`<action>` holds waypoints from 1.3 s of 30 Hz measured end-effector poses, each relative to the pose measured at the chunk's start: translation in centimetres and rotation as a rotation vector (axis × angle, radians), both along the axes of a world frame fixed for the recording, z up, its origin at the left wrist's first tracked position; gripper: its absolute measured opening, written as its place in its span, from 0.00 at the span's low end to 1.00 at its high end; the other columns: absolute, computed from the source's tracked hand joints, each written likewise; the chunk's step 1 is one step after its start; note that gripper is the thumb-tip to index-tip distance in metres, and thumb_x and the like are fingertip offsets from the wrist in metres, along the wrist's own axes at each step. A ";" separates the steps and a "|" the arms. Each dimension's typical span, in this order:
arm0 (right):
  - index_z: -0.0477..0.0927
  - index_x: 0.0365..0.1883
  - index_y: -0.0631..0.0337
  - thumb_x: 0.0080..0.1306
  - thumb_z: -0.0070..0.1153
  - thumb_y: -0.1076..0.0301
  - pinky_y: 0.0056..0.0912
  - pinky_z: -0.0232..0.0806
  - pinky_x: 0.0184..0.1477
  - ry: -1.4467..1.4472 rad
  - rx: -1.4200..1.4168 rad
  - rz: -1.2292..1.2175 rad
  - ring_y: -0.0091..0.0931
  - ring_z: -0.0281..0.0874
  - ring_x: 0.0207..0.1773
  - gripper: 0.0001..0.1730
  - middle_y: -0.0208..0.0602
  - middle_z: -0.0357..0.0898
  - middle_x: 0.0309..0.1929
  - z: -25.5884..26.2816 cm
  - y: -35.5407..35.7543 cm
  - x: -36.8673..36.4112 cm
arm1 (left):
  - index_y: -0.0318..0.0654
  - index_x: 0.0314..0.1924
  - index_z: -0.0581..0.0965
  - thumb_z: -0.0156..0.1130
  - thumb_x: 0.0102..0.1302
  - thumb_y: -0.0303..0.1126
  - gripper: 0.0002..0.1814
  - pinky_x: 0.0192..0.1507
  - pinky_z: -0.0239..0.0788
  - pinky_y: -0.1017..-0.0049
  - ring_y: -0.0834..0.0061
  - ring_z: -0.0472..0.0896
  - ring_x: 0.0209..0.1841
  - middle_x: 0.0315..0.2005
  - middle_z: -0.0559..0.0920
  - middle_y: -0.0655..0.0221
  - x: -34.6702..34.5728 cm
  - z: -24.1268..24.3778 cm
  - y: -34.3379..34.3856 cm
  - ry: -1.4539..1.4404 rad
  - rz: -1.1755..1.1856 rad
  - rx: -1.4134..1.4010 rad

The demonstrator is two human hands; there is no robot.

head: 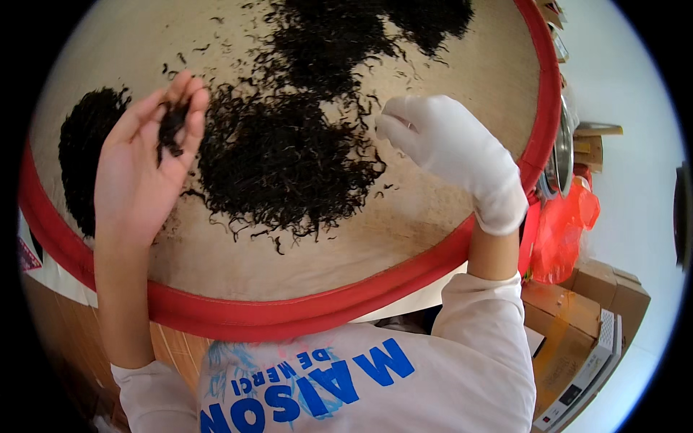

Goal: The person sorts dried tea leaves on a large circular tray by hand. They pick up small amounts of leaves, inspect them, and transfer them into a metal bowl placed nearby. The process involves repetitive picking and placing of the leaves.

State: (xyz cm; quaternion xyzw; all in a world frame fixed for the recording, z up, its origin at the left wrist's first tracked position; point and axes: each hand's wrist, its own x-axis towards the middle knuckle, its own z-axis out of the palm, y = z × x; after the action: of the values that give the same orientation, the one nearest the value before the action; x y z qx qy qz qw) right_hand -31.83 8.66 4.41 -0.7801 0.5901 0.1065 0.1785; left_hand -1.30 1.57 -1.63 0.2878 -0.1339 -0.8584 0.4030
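My bare left hand (143, 162) is palm up over the left part of a round tray (260, 276) lined with tan cloth. A small clump of dark, twisted dried leaves (172, 130), which look like tea, rests in its curled fingers. A broad pile of the same leaves (287, 157) lies between my hands. To its right is my right hand (433, 135) in a white glove, thumb and fingers drawn together and pointing left. Whether its fingertips pinch a leaf is too small to tell.
A red padded rim (281, 311) runs around the tray. Denser leaf heaps lie at the far left (89, 157) and the top (330, 32). Beyond the right rim are a metal pan (564, 146), a red plastic bag (563, 233) and cardboard boxes (563, 314) beside a pale wall (639, 189).
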 end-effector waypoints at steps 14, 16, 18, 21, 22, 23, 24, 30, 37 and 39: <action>0.77 0.43 0.66 0.70 0.35 0.70 0.27 0.75 0.38 -0.809 0.340 -0.545 0.26 0.82 0.35 0.17 0.38 0.83 0.31 -0.6 -1.1 1.3 | 0.29 0.62 0.66 0.45 0.75 0.29 0.18 0.59 0.70 0.76 0.71 0.75 0.56 0.53 0.75 0.60 0.5 0.1 -0.4 0.027 -0.012 -0.002; 0.78 0.45 0.59 0.71 0.43 0.65 0.28 0.73 0.38 -0.634 0.344 -0.476 0.27 0.82 0.36 0.13 0.34 0.83 0.33 -0.5 -0.9 0.5 | 0.29 0.61 0.67 0.45 0.75 0.29 0.18 0.59 0.70 0.76 0.71 0.75 0.56 0.52 0.75 0.60 0.6 0.1 -0.4 0.034 -0.020 -0.022; 0.78 0.46 0.59 0.68 0.50 0.61 0.32 0.74 0.38 -0.337 0.220 -0.223 0.32 0.82 0.36 0.14 0.37 0.83 0.34 -1.0 -0.2 0.4 | 0.30 0.62 0.66 0.46 0.75 0.29 0.18 0.59 0.70 0.77 0.72 0.75 0.56 0.52 0.75 0.60 0.6 0.1 -0.5 0.052 -0.034 -0.026; 0.78 0.46 0.60 0.62 0.60 0.55 0.36 0.74 0.40 -0.221 0.148 -0.050 0.38 0.82 0.37 0.21 0.40 0.82 0.36 -1.2 1.0 1.7 | 0.30 0.62 0.66 0.46 0.75 0.29 0.19 0.59 0.70 0.77 0.72 0.75 0.56 0.52 0.75 0.61 0.7 0.0 -0.4 0.044 -0.020 -0.010; 0.78 0.47 0.60 0.59 0.64 0.53 0.38 0.73 0.41 -0.237 0.144 -0.024 0.40 0.81 0.38 0.24 0.41 0.82 0.36 -1.2 1.3 2.6 | 0.30 0.62 0.66 0.46 0.75 0.29 0.19 0.58 0.70 0.77 0.72 0.75 0.56 0.52 0.75 0.61 0.7 0.0 -0.3 0.035 -0.007 0.000; 0.76 0.45 0.62 0.53 0.69 0.50 0.39 0.73 0.39 -0.208 0.156 -0.014 0.40 0.82 0.38 0.30 0.43 0.81 0.35 -1.7 1.4 3.7 | 0.30 0.62 0.66 0.47 0.75 0.29 0.19 0.58 0.70 0.76 0.73 0.75 0.56 0.52 0.75 0.61 0.6 0.2 -0.2 0.007 0.019 0.012; 0.74 0.44 0.63 0.52 0.69 0.49 0.39 0.73 0.38 -0.179 0.123 -0.026 0.41 0.81 0.37 0.31 0.43 0.80 0.33 -1.9 1.9 4.9 | 0.30 0.62 0.66 0.47 0.74 0.30 0.19 0.58 0.71 0.76 0.73 0.75 0.56 0.52 0.75 0.61 0.1 0.4 0.0 -0.017 0.039 0.025; 0.73 0.41 0.62 0.55 0.67 0.56 0.40 0.73 0.33 -0.140 -0.041 -0.084 0.42 0.80 0.32 0.24 0.46 0.78 0.31 -4.4 3.6 8.0 | 0.25 0.58 0.68 0.46 0.73 0.31 0.18 0.56 0.72 0.73 0.71 0.76 0.51 0.49 0.76 0.61 -0.3 0.5 -0.2 0.020 0.000 0.043; 0.74 0.48 0.64 0.55 0.68 0.62 0.37 0.73 0.37 -0.558 0.112 -0.344 0.40 0.81 0.33 0.26 0.47 0.79 0.29 -0.3 1.3 6.6 | 0.31 0.60 0.68 0.46 0.75 0.31 0.18 0.53 0.73 0.74 0.72 0.78 0.48 0.47 0.78 0.63 -0.3 1.3 0.1 0.002 0.029 0.073; 0.74 0.53 0.61 0.58 0.66 0.69 0.29 0.72 0.35 -0.745 0.023 -0.344 0.28 0.78 0.30 0.25 0.38 0.78 0.30 -1.1 1.4 6.3 | 0.31 0.60 0.68 0.45 0.75 0.30 0.18 0.53 0.73 0.74 0.72 0.78 0.48 0.47 0.78 0.63 -0.5 1.2 0.2 0.014 0.009 0.064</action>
State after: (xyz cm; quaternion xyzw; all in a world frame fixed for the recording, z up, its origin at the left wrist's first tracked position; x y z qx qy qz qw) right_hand -25.49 10.07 3.26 -0.6531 0.6057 -0.2084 0.4039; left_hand -1.76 1.75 -0.43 0.2952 -0.1024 -0.8624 0.3982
